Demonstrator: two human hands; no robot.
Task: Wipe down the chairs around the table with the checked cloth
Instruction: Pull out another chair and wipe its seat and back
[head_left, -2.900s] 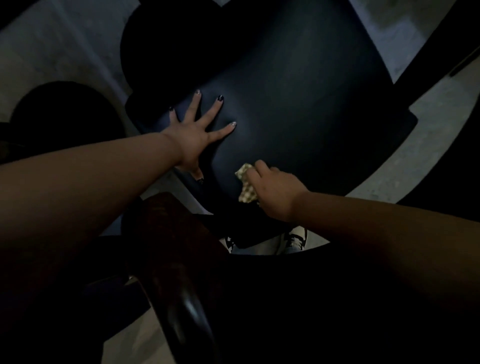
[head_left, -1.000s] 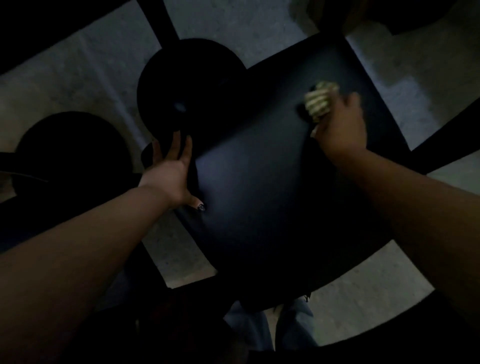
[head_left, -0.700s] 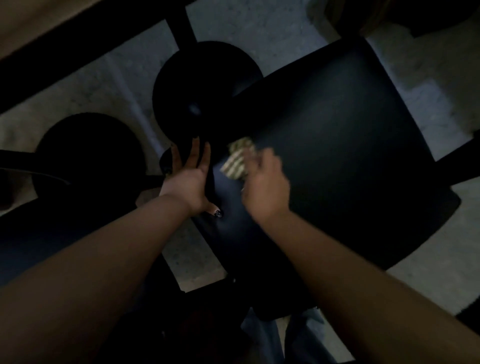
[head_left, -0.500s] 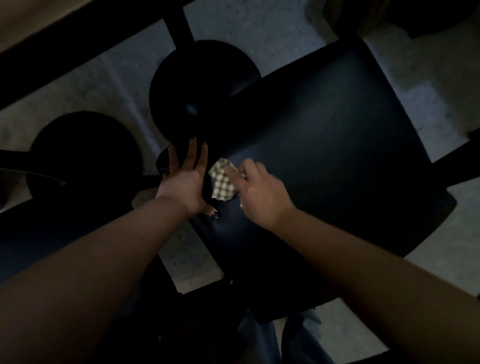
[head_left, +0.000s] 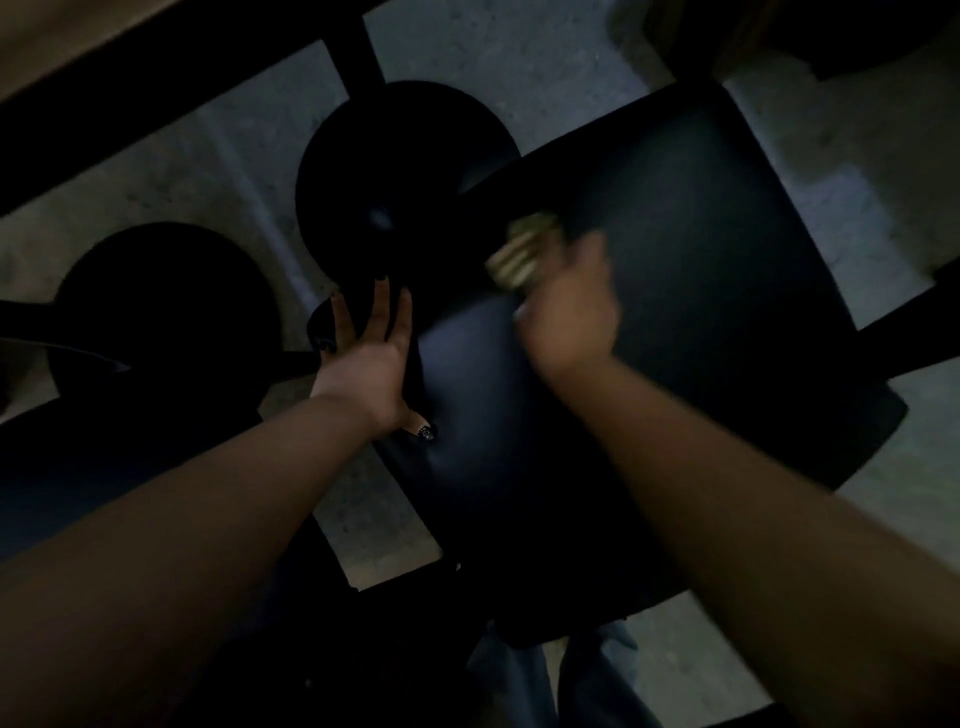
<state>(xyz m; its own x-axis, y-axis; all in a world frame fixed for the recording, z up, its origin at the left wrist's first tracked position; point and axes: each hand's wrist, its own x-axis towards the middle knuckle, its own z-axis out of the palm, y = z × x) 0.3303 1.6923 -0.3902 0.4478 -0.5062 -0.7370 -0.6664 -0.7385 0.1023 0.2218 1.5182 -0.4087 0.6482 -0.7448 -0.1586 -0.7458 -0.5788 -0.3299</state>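
Note:
A dark square chair seat fills the middle of the dim view. My right hand grips the bunched checked cloth and presses it on the seat's upper-left part; hand and cloth are blurred by motion. My left hand rests flat on the seat's left edge, fingers straight and pointing away from me, thumb lying on the seat.
Two round black table bases stand on the grey floor left of the chair. A table edge crosses the top left corner. My jeans-clad legs show below the seat. Another dark seat lies at lower left.
My right hand has swept the cloth from beside my left hand up and to the right across the seat. My left hand has stayed on the left edge.

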